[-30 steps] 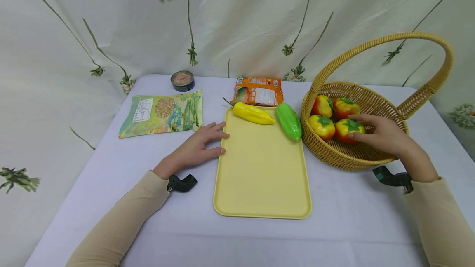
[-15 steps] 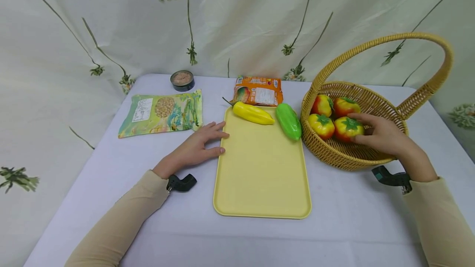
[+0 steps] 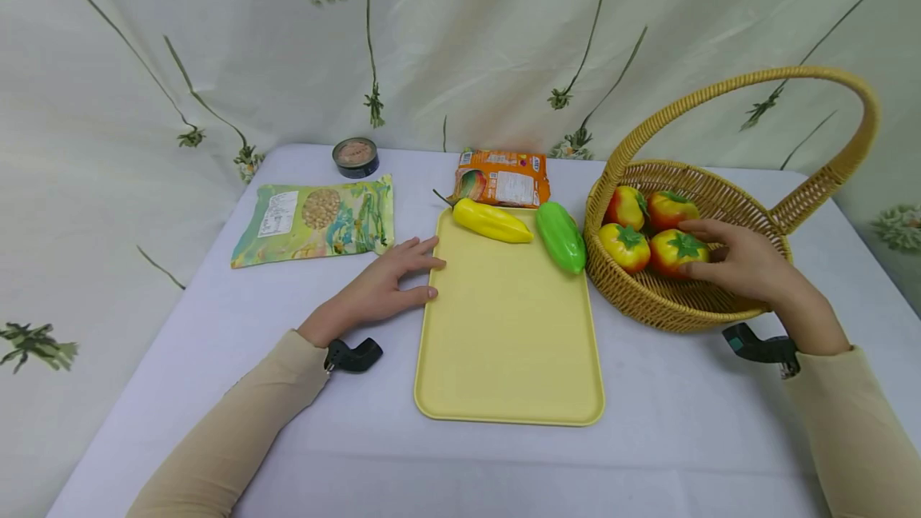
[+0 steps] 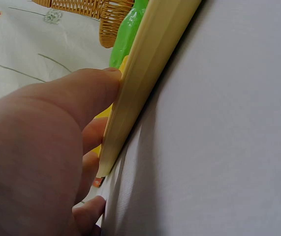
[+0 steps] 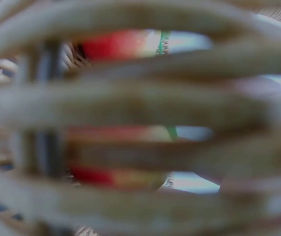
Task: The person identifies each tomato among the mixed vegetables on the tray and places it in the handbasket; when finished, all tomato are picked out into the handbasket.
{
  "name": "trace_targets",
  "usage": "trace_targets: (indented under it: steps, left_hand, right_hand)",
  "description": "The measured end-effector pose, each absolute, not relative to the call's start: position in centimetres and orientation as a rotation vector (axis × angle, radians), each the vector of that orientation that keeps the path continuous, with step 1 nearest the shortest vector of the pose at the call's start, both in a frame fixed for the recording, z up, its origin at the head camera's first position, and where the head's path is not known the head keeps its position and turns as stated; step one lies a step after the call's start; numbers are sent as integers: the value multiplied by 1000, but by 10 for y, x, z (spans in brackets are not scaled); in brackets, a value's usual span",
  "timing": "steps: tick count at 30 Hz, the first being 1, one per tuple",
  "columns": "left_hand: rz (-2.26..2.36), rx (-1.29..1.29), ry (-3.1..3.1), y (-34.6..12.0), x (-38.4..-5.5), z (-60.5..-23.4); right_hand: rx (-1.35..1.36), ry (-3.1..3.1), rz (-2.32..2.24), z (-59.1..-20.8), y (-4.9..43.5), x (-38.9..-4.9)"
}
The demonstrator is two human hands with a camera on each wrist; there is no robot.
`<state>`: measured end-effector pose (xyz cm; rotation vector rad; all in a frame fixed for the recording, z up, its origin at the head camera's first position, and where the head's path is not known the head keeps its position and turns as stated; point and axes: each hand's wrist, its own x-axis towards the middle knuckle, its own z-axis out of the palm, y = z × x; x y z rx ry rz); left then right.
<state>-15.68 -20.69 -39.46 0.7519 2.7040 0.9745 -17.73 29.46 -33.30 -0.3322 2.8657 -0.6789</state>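
Note:
At the right, my right hand reaches into a wicker basket and pinches a red-and-yellow fruit with a green star-shaped top between thumb and fingers. Several similar fruits lie against it in the basket. In the right wrist view, blurred wicker strands cover most of the hand and fruit. My left hand rests at the left edge of a yellow tray, fingers extended. The left wrist view shows the thumb touching the tray's rim.
A yellow pepper and a green pepper-like vegetable lie across the tray's far end. Behind them sits an orange packet. A green patterned bag and a round tin are at the back left. The basket's handle arches high.
The fruit at the right hand shifted very slightly within the basket. Both hands keep nearly the same places, and the tray stays put.

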Motion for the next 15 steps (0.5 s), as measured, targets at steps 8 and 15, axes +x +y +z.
trace_targets:
  steps: [8, 15]
  left_hand:
    - [960, 741, 2707, -207, -158, -396]
    - [955, 747, 2705, -207, -158, -395]
  right_hand:
    - [-347, 2888, -675, -332, 295, -177]
    - [-347, 2899, -667, -333, 294, -177]
